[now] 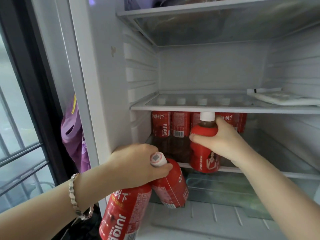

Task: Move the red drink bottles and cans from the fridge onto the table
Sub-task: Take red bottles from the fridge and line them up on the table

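Red bottles [204, 151] gripped in left hand [136, 164], right hand [223, 141].

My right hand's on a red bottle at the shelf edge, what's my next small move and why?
Probably ease the red bottle straight out toward you, keeping it low. The right hand grips its shoulder, its white cap sits right at the glass shelf's rim, and the left hand holds a second bottle and a third bottle.

At seven o'clock, the frame edge cuts off a red-labelled plastic juice bottle [121, 215], its top hidden under the left hand [136, 163].
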A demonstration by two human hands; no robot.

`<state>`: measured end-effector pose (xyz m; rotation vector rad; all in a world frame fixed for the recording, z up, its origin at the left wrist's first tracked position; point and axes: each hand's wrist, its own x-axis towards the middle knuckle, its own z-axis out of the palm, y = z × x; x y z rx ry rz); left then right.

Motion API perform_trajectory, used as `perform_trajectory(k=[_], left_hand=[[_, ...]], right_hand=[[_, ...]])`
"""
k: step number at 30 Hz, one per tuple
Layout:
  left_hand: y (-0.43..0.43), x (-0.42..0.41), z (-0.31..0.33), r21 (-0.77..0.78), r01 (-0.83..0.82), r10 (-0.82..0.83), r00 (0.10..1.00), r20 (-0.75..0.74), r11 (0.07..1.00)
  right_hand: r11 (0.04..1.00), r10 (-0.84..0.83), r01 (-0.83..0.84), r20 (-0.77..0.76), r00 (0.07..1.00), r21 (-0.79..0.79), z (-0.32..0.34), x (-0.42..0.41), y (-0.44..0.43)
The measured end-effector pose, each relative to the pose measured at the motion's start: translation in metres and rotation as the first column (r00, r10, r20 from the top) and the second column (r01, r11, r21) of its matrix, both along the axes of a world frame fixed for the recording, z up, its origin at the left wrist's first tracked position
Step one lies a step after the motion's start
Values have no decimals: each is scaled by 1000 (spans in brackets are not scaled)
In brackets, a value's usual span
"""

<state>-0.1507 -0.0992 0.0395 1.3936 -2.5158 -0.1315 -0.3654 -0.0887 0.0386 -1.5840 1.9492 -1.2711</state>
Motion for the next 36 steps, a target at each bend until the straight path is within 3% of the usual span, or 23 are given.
perform_trajectory(k=[2,4,10,15,20,23,26,31,34,36], left_hand=[[-1,-1,0,4,-6,6,1000,1,1000],[-1,-1,1,1,-10,10,1000,2,1000],[1,0,1,-22,0,1,1000,29,1000],[5,0,0,2,-2,2,998,55,1000],[12,3,4,-15,16,-14,994,110,1000],[23,10,7,-59,23,-13,987,162,998],[41,17,7,-128,-4,29,979,200,992],[93,44,-11,-158,-212,236,959,156,964],[135,59,-26,-156,-353,374,916,143,923],[170,71,-34,-157,-468,488,863,130,870]], right_hand=[[994,12,1,117,993,-107,1,2,1],[974,-47,67,96,994,-215,2,4,-1],[932,-211,156,-137,968,-327,1,13,20],[923,-336,167,-517,787,-346,13,25,41],[966,-206,28,-701,682,-257,33,42,51],[986,-60,-80,-763,643,-145,40,52,55],[988,72,-152,-833,549,-15,33,65,57],[937,276,-311,-884,378,159,9,92,71],[872,362,-434,-894,263,225,-8,114,87],[829,408,-502,-882,238,248,-19,134,100]])
